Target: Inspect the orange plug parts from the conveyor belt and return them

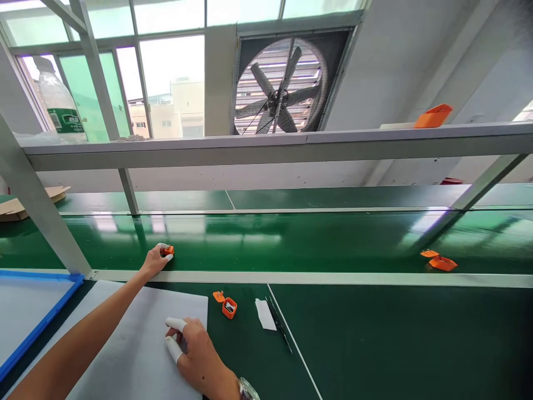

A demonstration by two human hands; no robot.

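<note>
At a green conveyor line beneath a large wall fan [280, 83], a worker sits with both hands out, seen from a head-worn camera. At far left, a clear plastic bottle [58, 103] stands on the overhead shelf [266, 145], and flat cardboard [25, 204] lies on the far side of the belt. The left hand [155, 260] reaches across the metal rail [291, 277] onto the conveyor belt [291, 241], its white-cotted fingertips pinched around a small orange case [168, 250] that rests on the belt surface; whether the case is being set down or picked up cannot be told. Nearer the worker, the right hand [200, 355] rests on a grey mat [137, 344], fingers loosely curled with white cots on two of them, and nothing visibly in its grasp. Just to the right of the mat, a second orange case [228, 306] sits on the workbench [395, 344] with its lid open and dark contents showing inside. Beside it lies a slip of white paper [265, 314]. Far to the right, another open orange case [440, 261] lies on the belt, well apart from the hands, and an orange tray [433, 116] sits on the shelf above. Judging by the layout, one case is at the belt and one remains open on the bench.
</note>
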